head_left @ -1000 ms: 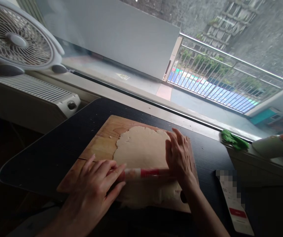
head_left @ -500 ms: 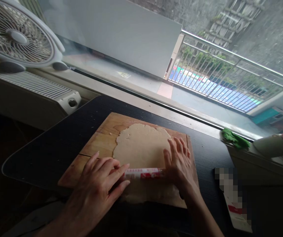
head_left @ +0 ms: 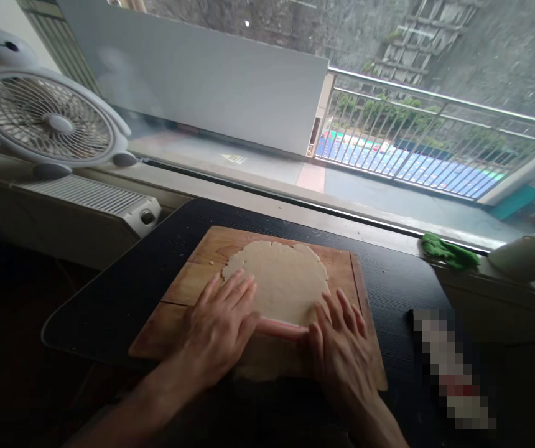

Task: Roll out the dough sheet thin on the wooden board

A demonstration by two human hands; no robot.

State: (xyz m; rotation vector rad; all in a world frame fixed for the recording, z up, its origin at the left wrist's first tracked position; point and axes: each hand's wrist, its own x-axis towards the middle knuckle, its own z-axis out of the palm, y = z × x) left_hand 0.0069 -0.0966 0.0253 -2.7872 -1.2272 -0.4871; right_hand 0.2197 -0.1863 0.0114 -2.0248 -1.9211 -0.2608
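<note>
Grip is kept loose on both sides: the left hand [head_left: 223, 317] is held flat with its fingers stretched forward and uncurled, and the right hand [head_left: 342, 342] is set likewise, its fingers slightly bent and spread. Between them a reddish, pale-edged roller [head_left: 281, 328] is seen, laid crosswise; its two ends are covered by the hands, so how firmly it is pressed cannot be told.

Beyond the roller a broad sheet of pale dough [head_left: 281, 280] is spread over a wooden board [head_left: 202, 261]. Its far edge is scalloped and slightly cracked, its left edge is partly covered by the left fingertips, and its right edge is approached by those of the right hand. Nearer the person, everything under the roller is dimmed by shadow.

The board is carried by a black table [head_left: 132, 298], on which small crumbs are scattered. At the table's right a pixelated oblong object [head_left: 449, 367] is laid. By the window, a green cloth [head_left: 449, 252] is left crumpled beside a pale container [head_left: 519, 255]. At the left a white fan [head_left: 60, 124] is stood on a slatted white unit [head_left: 81, 190]. Outside, a metal railing [head_left: 417, 134] is seen through the glass.
</note>
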